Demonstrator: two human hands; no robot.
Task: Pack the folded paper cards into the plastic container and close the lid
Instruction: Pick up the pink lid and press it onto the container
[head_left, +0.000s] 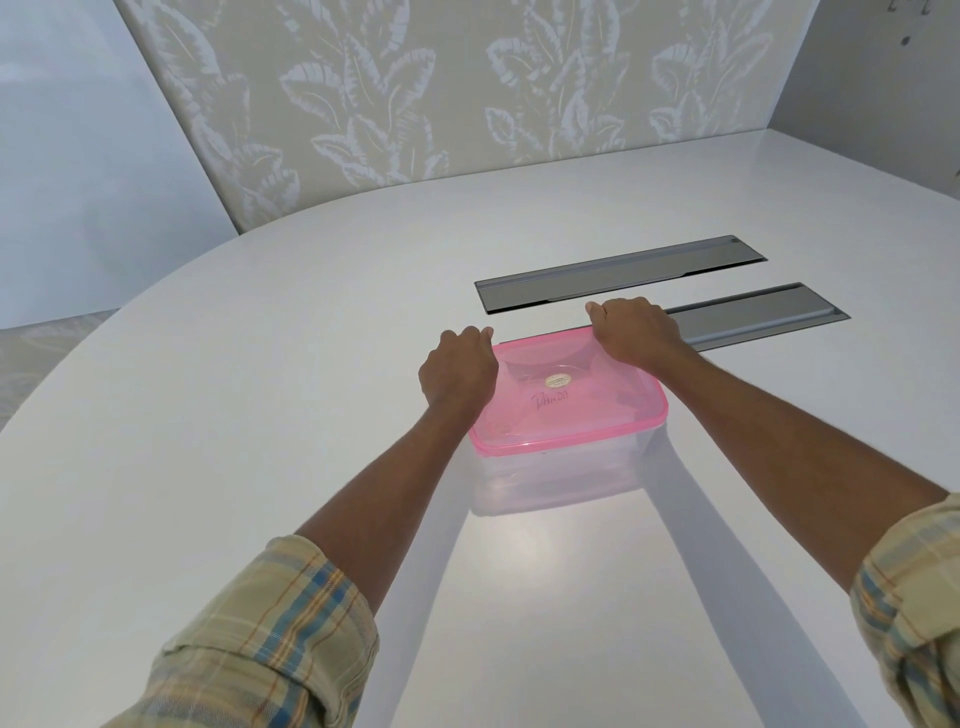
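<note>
Lid (571, 410) on container (561, 475); left hand (460, 371), right hand (636, 330) grip far corners

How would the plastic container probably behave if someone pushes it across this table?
The plastic container would probably slide easily: the white table looks smooth and glossy. It is low and wide, so tipping seems unlikely. Its thin clear walls and pink lid suggest it is light.
</note>
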